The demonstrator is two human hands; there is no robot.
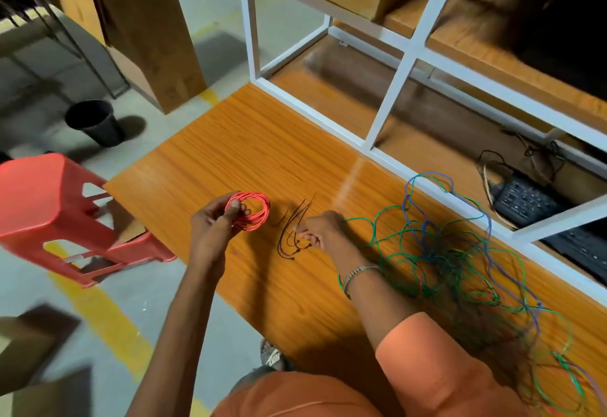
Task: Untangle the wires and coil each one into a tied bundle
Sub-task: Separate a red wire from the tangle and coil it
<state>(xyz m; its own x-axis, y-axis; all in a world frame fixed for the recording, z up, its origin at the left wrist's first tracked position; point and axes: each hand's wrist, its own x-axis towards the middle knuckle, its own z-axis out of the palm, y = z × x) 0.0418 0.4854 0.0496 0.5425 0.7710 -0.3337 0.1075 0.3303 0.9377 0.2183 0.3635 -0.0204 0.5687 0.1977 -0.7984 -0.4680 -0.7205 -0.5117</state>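
Left hand [216, 222]: held the red coil [251, 210] pinched above the table [262, 153].
Right hand [320, 231]: fingers curled, apparently pinching one of the ties [292, 236], though blur obscured the grip.
Wires [460, 245]: green and blue, tangled on the table to the right.

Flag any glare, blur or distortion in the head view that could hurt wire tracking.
Head view: a bright glare streak on the table beyond the cable ties; blur smears the edges, especially the cardboard bottom left; wide-angle bending bows the white shelf frame; the green and blue wire tangle softens lower right; the red coil in the left hand stays fairly sharp.
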